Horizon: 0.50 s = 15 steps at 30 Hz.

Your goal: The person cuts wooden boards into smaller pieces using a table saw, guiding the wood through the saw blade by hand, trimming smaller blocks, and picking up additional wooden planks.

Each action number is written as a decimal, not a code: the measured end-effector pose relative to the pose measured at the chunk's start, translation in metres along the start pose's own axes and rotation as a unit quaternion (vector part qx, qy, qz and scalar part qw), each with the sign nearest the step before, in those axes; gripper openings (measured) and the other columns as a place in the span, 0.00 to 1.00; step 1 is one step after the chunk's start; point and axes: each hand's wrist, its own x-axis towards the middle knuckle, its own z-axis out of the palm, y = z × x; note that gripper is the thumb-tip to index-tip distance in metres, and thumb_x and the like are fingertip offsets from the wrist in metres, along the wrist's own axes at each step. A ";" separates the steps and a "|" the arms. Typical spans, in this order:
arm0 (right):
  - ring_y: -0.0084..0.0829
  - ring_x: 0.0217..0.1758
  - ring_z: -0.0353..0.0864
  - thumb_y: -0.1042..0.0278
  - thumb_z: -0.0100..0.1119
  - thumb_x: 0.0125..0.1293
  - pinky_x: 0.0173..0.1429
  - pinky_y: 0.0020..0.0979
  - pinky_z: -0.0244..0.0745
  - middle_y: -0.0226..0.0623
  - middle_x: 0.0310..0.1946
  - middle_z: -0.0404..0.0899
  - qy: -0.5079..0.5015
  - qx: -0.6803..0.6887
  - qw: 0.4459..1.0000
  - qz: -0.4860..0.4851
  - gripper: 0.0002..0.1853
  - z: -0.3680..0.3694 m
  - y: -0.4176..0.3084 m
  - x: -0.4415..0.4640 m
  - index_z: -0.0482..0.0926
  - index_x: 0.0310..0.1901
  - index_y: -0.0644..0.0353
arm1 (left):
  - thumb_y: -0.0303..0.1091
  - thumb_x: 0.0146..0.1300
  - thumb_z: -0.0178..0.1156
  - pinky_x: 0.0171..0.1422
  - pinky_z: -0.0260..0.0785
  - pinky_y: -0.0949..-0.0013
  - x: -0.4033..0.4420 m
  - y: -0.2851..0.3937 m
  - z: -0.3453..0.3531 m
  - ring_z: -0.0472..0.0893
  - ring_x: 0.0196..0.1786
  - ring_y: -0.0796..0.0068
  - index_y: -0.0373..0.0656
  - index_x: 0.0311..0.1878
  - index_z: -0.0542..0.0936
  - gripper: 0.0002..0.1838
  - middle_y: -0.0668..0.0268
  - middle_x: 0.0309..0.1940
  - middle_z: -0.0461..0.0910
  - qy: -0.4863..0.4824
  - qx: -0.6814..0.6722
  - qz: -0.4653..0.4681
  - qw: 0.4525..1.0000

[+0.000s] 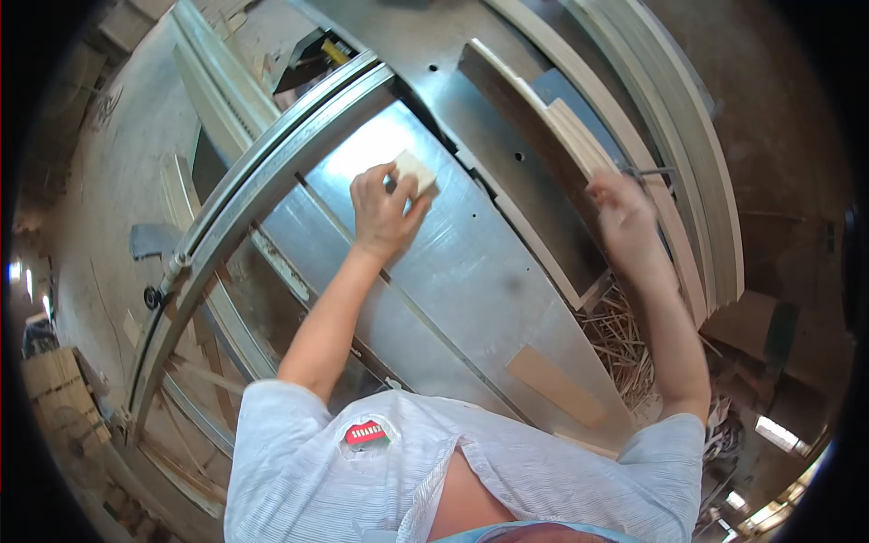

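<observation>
My left hand (387, 213) is closed on a small pale wooden block (415, 170), held by the fingertips over the shiny metal table of a saw-like machine (453, 262). My right hand (626, 217) is slightly blurred, its fingers curled at the near end of some short wooden strips (577, 134). Whether it grips one of them is hidden. Those strips lie along a long upright wooden board (534, 136), which stands like a fence across the right part of the metal surface.
Long curved-looking wooden boards (674, 136) lie along the right side. A flat brown piece (557, 385) rests on the near metal surface. Thin wood offcuts (620, 339) are heaped below on the right. A metal rail (262, 136) runs along the left.
</observation>
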 end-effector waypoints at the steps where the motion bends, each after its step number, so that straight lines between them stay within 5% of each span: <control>1: 0.42 0.56 0.87 0.91 0.53 0.64 0.62 0.35 0.80 0.47 0.52 0.86 -0.003 0.045 0.999 -0.006 0.17 0.015 0.009 -0.030 0.83 0.49 0.65 | 0.38 0.53 0.81 0.71 0.65 0.49 -0.004 0.009 -0.007 0.70 0.68 0.48 0.48 0.52 0.78 0.26 0.51 0.62 0.72 0.010 -0.025 0.009 1.000; 5: 0.40 0.53 0.88 0.88 0.53 0.64 0.59 0.35 0.83 0.46 0.53 0.85 -0.034 0.103 0.992 0.064 0.16 0.055 -0.013 -0.127 0.84 0.50 0.66 | 0.34 0.51 0.82 0.68 0.70 0.40 -0.040 0.022 -0.003 0.73 0.65 0.33 0.39 0.51 0.74 0.29 0.40 0.67 0.70 -0.077 -0.143 -0.026 0.986; 15: 0.41 0.49 0.89 0.81 0.53 0.65 0.57 0.39 0.84 0.47 0.51 0.86 -0.032 0.187 0.962 0.199 0.15 0.101 -0.053 -0.261 0.84 0.50 0.69 | 0.30 0.49 0.81 0.70 0.71 0.46 -0.088 0.134 0.008 0.74 0.66 0.36 0.40 0.54 0.74 0.31 0.41 0.67 0.70 -0.262 -0.275 -0.004 0.925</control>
